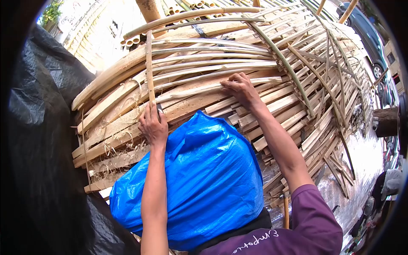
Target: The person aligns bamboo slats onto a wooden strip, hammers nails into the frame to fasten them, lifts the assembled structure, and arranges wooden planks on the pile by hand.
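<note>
Long split bamboo strips (212,56) run side by side, crossed near their left ends by a thin upright strip (149,68). My left hand (154,124) is closed at the lower end of that upright strip, with a small dark object (160,108) by its fingers. Farther right, my right hand (241,88) pinches a pale bamboo strip (199,90) that stretches left toward the upright one. A blue tarp (208,170) covers my lap below both hands.
Black plastic sheeting (46,140) hangs at the left. Crossed bamboo lattice (335,80) spreads to the right, over shiny sheeting (361,161). A wooden post (151,12) stands at the top. Curly shavings (112,123) lie among wooden slats. A car (367,38) is at the upper right.
</note>
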### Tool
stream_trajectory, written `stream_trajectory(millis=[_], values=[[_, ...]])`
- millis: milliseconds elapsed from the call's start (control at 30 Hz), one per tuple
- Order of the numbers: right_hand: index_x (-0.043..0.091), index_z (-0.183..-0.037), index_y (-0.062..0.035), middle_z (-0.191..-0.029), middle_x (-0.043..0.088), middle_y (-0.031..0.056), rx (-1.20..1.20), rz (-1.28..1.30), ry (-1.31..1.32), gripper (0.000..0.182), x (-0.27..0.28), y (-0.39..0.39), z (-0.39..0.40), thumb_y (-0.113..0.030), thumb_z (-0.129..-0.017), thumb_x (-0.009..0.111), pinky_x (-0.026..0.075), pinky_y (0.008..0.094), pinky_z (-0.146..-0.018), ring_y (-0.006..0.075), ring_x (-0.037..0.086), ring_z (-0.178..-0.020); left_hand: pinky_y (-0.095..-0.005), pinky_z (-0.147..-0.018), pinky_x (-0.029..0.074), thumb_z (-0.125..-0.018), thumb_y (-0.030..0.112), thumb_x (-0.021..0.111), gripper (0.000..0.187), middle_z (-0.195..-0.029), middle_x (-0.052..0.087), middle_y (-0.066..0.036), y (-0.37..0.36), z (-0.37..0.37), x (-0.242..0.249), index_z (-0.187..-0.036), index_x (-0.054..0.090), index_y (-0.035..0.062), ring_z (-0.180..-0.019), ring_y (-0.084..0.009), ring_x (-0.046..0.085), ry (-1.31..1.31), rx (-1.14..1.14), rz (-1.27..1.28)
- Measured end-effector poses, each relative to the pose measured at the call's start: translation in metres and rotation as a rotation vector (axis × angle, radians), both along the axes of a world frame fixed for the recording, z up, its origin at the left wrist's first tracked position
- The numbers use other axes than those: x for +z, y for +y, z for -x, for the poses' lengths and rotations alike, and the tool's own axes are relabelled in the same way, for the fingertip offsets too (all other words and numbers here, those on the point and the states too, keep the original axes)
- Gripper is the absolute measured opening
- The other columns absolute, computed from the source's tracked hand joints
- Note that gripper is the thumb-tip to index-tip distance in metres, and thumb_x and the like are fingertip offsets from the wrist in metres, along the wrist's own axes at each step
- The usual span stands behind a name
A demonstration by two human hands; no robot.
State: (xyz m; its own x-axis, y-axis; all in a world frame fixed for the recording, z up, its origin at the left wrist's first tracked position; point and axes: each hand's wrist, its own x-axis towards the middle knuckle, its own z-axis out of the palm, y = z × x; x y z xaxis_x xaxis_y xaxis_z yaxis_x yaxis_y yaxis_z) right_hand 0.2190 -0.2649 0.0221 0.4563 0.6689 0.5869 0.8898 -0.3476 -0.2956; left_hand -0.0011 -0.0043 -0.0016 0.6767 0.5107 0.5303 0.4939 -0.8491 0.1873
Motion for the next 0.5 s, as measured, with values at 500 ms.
stream_trajectory(millis=[500], values=[[0.066,-0.117,-0.0238,-0.112,0.062,0.0025,-0.094,0.0,-0.162,0.038,0.009,-0.009,0.017,-0.034,-0.081,0.071,0.034,0.0432,-0.098,0.0223,0.053,-0.109,-0.0455,-0.092,0.04,-0.087,0.025,0.058,0.041,-0.137,0.05,-0.003,-0.005,0.001,0.008,-0.125,0.06,0.0098,-0.115,-0.0282,0.05,0.044,0.021,-0.009]])
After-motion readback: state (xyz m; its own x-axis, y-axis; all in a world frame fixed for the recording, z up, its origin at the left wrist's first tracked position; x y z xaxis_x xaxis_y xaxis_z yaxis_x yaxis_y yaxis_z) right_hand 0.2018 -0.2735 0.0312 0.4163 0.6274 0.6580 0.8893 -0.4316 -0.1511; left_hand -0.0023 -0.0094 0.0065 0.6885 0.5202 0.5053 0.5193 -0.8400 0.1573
